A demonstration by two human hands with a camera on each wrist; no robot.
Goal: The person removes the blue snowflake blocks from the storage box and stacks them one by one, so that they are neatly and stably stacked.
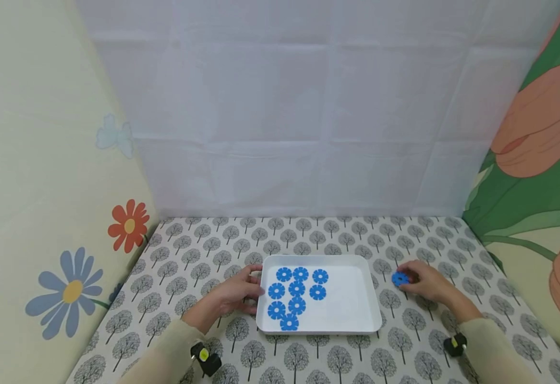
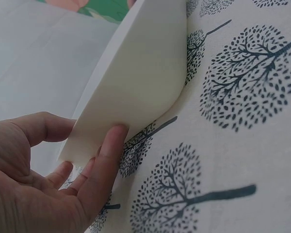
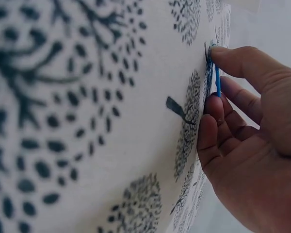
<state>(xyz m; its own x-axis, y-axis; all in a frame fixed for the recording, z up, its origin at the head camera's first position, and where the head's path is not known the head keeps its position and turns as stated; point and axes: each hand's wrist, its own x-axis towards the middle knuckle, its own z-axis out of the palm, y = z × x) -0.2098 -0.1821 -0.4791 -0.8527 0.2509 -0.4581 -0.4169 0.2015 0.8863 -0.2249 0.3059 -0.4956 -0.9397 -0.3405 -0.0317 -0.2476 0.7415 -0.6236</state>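
Note:
A white tray (image 1: 352, 314) lies on the tree-patterned cloth, with several blue flower-shaped discs (image 1: 296, 289) in its left half. My left hand (image 1: 234, 293) holds the tray's left edge; in the left wrist view the fingers (image 2: 104, 165) press against the tray's white wall (image 2: 136, 87). My right hand (image 1: 424, 282) rests on the cloth to the right of the tray and pinches one more blue disc (image 1: 399, 278). The right wrist view shows that disc (image 3: 216, 80) edge-on between thumb and fingertips (image 3: 214, 104), down at the cloth.
The tablecloth (image 1: 309, 240) has a grey tree print. A white sheet (image 1: 299, 106) hangs at the back, a floral panel (image 1: 45, 213) stands at the left and a tulip-print panel (image 1: 539, 160) at the right. The tray's right half is bare.

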